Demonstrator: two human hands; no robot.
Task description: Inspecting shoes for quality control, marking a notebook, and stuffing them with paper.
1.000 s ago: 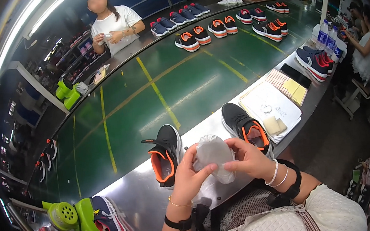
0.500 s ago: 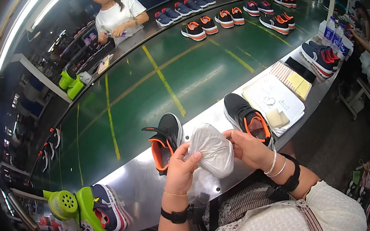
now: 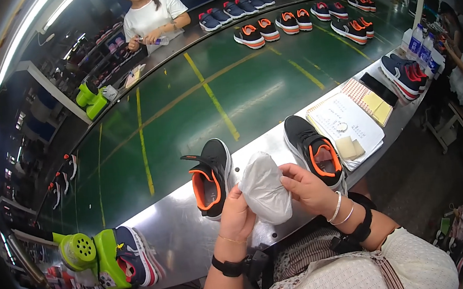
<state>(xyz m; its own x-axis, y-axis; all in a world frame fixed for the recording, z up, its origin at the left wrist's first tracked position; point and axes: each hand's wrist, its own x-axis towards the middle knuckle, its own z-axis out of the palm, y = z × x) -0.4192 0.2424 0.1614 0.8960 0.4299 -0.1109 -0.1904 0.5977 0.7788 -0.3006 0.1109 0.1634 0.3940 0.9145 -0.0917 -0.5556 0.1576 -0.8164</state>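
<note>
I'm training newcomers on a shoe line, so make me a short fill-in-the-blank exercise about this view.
1. The wrinkled bundle between the left hand and right hand is coloured ____.
2. The black shoe nearest the left hand has a lining coloured ____.
3. The white papers lie to the ____ of that shoe.

Missing words: white; orange; right.

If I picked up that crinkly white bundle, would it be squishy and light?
The crinkly white bundle would probably feel light: the left hand and right hand hold it up by its edges. It looks thinly wrapped and wrinkled, so it may squish a bit, though what's inside is hidden.
</note>
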